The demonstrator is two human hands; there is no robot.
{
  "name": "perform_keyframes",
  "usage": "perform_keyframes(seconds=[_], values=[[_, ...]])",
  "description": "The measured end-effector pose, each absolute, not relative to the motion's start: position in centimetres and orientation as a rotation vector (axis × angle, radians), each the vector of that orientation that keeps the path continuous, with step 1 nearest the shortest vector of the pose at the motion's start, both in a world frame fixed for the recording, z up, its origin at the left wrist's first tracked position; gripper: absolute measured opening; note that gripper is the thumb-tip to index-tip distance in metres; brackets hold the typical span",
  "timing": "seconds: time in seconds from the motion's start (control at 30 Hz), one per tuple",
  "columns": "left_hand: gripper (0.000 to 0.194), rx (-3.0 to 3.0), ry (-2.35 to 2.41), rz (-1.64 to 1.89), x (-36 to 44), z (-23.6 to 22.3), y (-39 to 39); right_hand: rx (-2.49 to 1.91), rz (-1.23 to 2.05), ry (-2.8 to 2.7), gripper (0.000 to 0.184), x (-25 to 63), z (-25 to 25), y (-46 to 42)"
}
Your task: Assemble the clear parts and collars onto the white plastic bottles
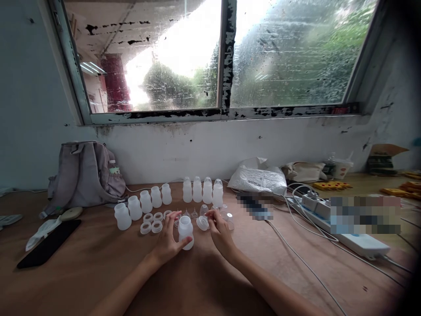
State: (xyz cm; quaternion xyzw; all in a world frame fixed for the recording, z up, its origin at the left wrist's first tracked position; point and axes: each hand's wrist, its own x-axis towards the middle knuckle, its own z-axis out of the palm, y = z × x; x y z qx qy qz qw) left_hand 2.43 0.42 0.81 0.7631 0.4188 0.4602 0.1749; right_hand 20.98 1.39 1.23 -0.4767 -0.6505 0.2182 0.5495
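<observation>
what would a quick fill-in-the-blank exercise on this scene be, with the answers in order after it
The thumb of the ____ hand touches the bottle nearest the person. Four capped bottles stand beside the ____ below the window. The silvery package lies to the ____ of those capped bottles. The slanting row at left holds ____ open bottles.

Missing words: left; wall; right; five.
</observation>
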Motion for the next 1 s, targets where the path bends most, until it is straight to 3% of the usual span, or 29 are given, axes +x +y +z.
perform_keyframes(seconds=[0.17,0.47,0.77,1.0], values=[[0.031,2.325,1.202,0.975,2.6,4.9,1.5,-1.166,0.494,-1.612,0.01,21.1,0.4,1.6],[0.04,2.541,1.656,0.649,1.3,12.7,10.9,-1.155,0.439,-1.797,0.014,20.4,-0.6,1.0],[0.05,2.362,1.928,0.38,0.9,10.8,19.1,-1.2,0.371,-2.093,0.014,20.3,-1.2,0.7],[0.039,2.352,1.981,0.284,0.4,8.1,19.9,-1.331,0.257,-2.162,0.019,20.3,-0.9,0.3]])
